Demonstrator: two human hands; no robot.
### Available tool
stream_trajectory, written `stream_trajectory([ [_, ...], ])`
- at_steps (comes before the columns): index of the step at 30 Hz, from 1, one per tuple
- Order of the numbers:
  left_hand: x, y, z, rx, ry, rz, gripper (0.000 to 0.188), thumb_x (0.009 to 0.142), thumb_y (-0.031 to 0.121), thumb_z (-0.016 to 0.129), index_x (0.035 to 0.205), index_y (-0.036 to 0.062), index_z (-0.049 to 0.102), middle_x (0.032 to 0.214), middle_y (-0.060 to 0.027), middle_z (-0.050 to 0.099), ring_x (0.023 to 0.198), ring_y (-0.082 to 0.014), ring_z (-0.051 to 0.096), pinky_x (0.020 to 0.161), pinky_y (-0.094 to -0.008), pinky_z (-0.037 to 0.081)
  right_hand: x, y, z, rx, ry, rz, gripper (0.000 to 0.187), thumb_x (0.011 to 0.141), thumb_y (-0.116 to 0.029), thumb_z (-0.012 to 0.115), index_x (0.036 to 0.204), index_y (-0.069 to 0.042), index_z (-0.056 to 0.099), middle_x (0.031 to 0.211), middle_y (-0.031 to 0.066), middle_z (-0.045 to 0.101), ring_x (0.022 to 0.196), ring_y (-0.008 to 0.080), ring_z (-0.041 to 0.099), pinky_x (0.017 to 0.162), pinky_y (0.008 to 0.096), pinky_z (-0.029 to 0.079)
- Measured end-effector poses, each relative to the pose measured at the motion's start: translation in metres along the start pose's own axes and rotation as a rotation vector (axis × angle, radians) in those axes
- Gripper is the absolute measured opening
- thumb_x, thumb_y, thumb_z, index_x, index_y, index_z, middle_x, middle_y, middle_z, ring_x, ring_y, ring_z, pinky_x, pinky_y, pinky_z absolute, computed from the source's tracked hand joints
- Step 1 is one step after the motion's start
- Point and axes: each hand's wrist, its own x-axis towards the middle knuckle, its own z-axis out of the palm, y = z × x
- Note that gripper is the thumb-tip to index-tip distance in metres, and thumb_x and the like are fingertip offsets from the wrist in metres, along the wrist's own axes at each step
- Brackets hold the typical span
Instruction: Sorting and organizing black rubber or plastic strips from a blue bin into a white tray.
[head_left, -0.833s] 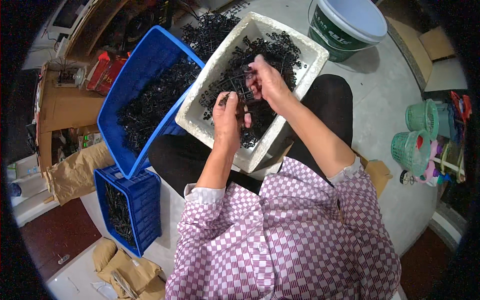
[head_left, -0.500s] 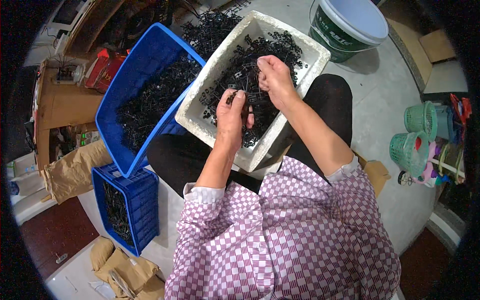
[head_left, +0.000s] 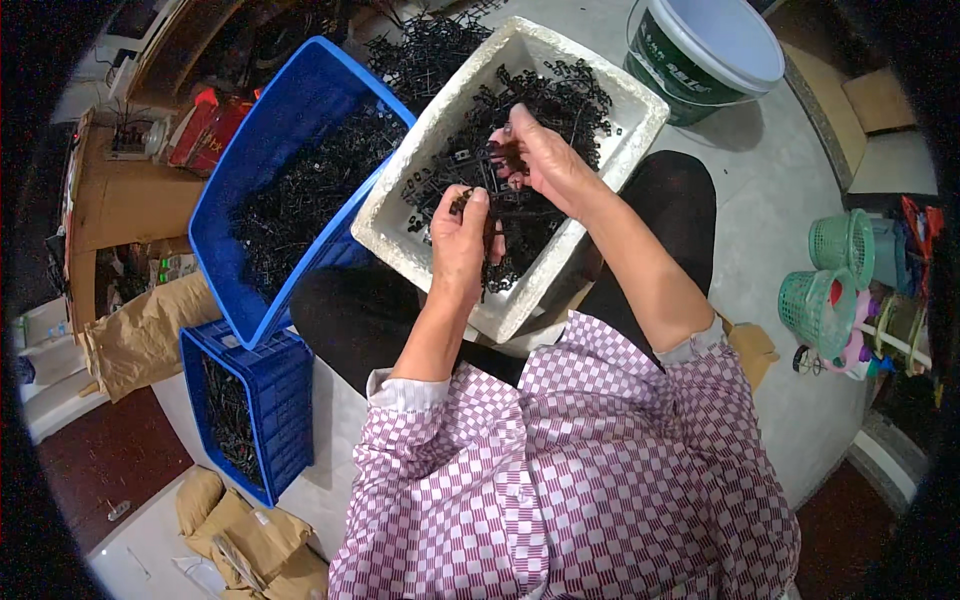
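Observation:
A white foam box sits tilted between my knees, with a heap of small black plastic parts inside. My left hand is closed around a few of these parts, which poke out between thumb and forefinger. Over the middle of the heap, my right hand is half curled, thumb uppermost, with dark pieces against its fingers. How many pieces it holds cannot be made out against the black heap.
Left of the box, a large blue crate of black parts leans on a smaller blue crate. More black parts lie on the floor behind. A green-and-white bucket stands at the back right; green baskets are far right.
My right hand has gone from a closed pinch to a looser curl, turning and shifting slightly toward the left over the heap. My left hand stays nearly in place, still gripping parts.

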Motion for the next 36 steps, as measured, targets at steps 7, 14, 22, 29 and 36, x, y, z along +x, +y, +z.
stream_trajectory([
  [7, -0.002, -0.005, 0.012, 0.106, -0.039, -0.018, 0.015, 0.089, 0.022, 0.051, 0.082, 0.01, 0.047, 0.058, 0.0018, 0.047, 0.041, -0.0062, 0.043, 0.035, -0.0196, 0.032, 0.017, 0.015, -0.015, -0.188, -0.001, -0.169, 0.021, 0.09, -0.027, 0.05, 0.08, -0.008, 0.052, 0.073, 0.0019, 0.051, 0.063, 0.0121, 0.048, 0.054, 0.0252, 0.039],
  [14, -0.006, -0.003, 0.014, 0.074, -0.126, -0.067, 0.014, 0.089, 0.021, 0.052, 0.082, 0.0102, 0.047, 0.059, 0.0007, 0.047, 0.041, -0.0071, 0.044, 0.035, -0.0199, 0.032, 0.027, 0.005, -0.038, 0.412, 0.19, -0.24, 0.015, 0.089, -0.018, 0.05, 0.079, -0.006, 0.051, 0.073, 0.0034, 0.052, 0.063, 0.012, 0.049, 0.057, 0.0258, 0.041],
  [22, 0.007, 0.013, -0.006, -0.234, -0.069, -0.114, 0.018, 0.09, 0.023, 0.047, 0.083, 0.0067, 0.047, 0.059, -0.0036, 0.049, 0.041, -0.0128, 0.047, 0.035, -0.0225, 0.036, 0.001, 0.004, -0.011, 0.16, -0.218, -0.033, 0.011, 0.085, -0.009, 0.052, 0.095, -0.005, 0.055, 0.085, 0.0023, 0.056, 0.075, 0.0105, 0.053, 0.066, 0.0223, 0.042],
  [29, 0.004, 0.015, -0.004, -0.344, -0.054, -0.178, 0.021, 0.091, 0.024, 0.045, 0.085, 0.0047, 0.047, 0.06, -0.0048, 0.05, 0.042, -0.0145, 0.048, 0.036, -0.0247, 0.038, 0.007, 0.012, -0.007, 0.105, -0.423, 0.051, 0.019, 0.082, -0.007, 0.057, 0.101, -0.005, 0.056, 0.089, 0.0005, 0.057, 0.08, 0.0078, 0.054, 0.069, 0.0215, 0.044],
  [36, 0.003, 0.011, -0.01, -0.321, -0.141, -0.197, 0.02, 0.091, 0.023, 0.046, 0.085, 0.0048, 0.048, 0.063, -0.0053, 0.051, 0.043, -0.0149, 0.048, 0.037, -0.0258, 0.039, 0.012, 0.015, -0.007, -0.556, -0.061, -0.237, 0.015, 0.084, -0.01, 0.054, 0.095, 0.0, 0.058, 0.084, 0.0032, 0.059, 0.079, 0.0134, 0.058, 0.07, 0.0247, 0.046],
])
